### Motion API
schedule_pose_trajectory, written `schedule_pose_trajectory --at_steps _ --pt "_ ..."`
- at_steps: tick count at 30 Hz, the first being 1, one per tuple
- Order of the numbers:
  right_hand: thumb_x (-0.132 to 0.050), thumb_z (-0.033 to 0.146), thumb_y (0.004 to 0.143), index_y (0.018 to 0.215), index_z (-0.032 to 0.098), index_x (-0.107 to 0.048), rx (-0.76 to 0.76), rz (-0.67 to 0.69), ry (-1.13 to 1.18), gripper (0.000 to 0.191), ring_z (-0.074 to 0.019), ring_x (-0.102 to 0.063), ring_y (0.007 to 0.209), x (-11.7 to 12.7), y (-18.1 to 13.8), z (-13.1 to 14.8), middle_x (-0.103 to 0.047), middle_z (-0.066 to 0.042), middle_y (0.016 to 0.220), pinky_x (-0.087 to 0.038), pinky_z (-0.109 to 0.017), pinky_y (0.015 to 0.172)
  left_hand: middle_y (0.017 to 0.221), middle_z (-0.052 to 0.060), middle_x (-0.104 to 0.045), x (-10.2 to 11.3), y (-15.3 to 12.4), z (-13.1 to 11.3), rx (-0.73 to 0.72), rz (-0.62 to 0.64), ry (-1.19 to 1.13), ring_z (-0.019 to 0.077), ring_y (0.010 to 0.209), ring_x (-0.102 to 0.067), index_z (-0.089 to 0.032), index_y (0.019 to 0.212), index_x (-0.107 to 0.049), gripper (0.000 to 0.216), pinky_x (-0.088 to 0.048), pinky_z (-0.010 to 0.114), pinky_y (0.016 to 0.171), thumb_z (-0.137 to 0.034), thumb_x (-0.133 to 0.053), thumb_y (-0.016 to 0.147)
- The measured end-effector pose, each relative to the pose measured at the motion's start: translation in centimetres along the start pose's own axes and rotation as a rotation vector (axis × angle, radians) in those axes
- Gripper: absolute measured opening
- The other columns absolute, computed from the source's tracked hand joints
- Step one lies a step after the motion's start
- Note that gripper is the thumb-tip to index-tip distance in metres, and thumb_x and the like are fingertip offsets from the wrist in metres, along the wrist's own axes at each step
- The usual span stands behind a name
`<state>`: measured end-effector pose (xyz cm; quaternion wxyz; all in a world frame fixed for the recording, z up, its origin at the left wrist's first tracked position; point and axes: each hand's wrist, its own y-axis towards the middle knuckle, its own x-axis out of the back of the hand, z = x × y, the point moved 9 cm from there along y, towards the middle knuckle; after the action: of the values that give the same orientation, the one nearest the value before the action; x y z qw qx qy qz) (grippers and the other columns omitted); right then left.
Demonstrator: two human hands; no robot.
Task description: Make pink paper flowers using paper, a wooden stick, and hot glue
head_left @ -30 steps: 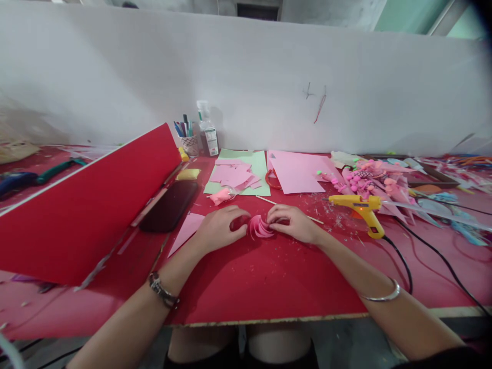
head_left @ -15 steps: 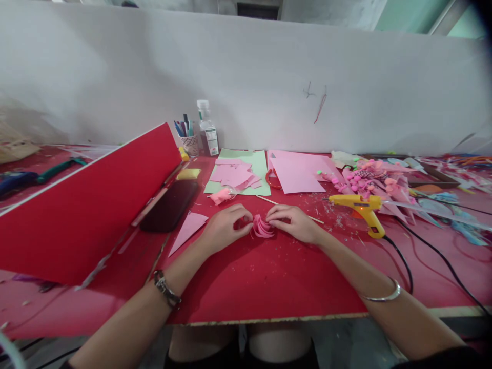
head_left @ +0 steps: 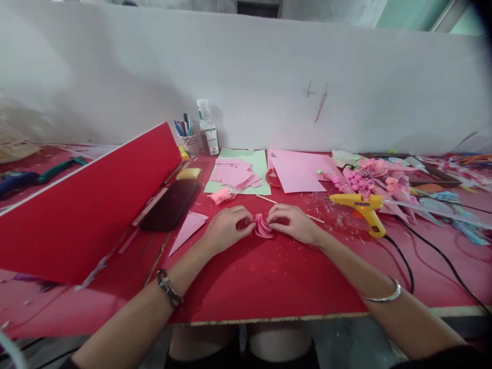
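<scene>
Curled pink strips (head_left: 264, 228) sit between the left hand (head_left: 229, 227) and right hand (head_left: 295, 224), each pinching one side (a yellow glue gun (head_left: 359, 204) lies farther right).

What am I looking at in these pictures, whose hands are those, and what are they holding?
There's no machine: these are a person's bare left hand and right hand. One camera, worn on the head, looks forward and down at them. Together they hold a small bundle of curled pink strips, probably paper, at a red flat tabletop. Behind lies a pale-green rectangular sheet with cut pink paper pieces on it. On the right is a yellow plastic glue gun; on the left, a dark, flat rectangular object.
</scene>
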<state>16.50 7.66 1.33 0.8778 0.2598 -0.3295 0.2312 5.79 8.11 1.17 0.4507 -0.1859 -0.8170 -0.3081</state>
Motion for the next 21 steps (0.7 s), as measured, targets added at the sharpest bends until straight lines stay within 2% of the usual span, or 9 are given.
schedule_pose_trajectory --at_steps 4,8,14,21 --pt "-0.05 0.022 0.078 0.078 0.017 -0.061 0.011 0.006 -0.014 0.012 -0.0137 -0.053 0.079 0.0 0.0 0.2 -0.057 -0.004 0.084 -0.041 -0.026 0.074 0.068 0.0 -0.054 0.1 0.0 0.1 0.024 -0.005 -0.036 0.0101 0.059 -0.047 -0.016 0.075 -0.056 0.019 -0.037 0.021 0.056 -0.03 -0.045 0.08" --pt "-0.049 0.022 0.079 0.078 0.018 -0.061 0.033 0.028 -0.01 0.013 -0.0139 -0.053 0.08 0.0 0.0 0.5 -0.057 -0.005 0.086 -0.04 -0.026 0.075 0.077 0.001 -0.057 0.7 0.0 0.5 0.073 -0.054 -0.095 0.0096 0.059 -0.047 -0.017 0.086 -0.055 0.016 -0.039 0.021 0.057 -0.028 -0.044 0.08" --pt "-0.049 0.021 0.079 0.079 0.018 -0.061 0.06 0.04 -0.004 0.012 -0.0139 -0.053 0.083 0.0 0.0 0.5 -0.057 -0.005 0.089 -0.04 -0.026 0.077 0.077 0.001 -0.056 0.3 0.0 -0.1 0.004 0.013 -0.129 0.0107 0.066 -0.05 -0.018 0.085 -0.056 0.014 -0.039 0.022 0.062 -0.026 -0.046 0.08" --pt "-0.049 0.02 0.079 0.081 0.019 -0.061 0.076 0.045 -0.013 0.013 -0.0137 -0.053 0.084 -0.2 -0.1 0.5 -0.057 -0.004 0.091 -0.04 -0.027 0.078 0.071 0.001 -0.056 0.2 0.0 -0.5 -0.031 0.025 -0.08 0.0113 0.064 -0.05 -0.016 0.079 -0.057 0.015 -0.038 0.022 0.06 -0.025 -0.046 0.079"
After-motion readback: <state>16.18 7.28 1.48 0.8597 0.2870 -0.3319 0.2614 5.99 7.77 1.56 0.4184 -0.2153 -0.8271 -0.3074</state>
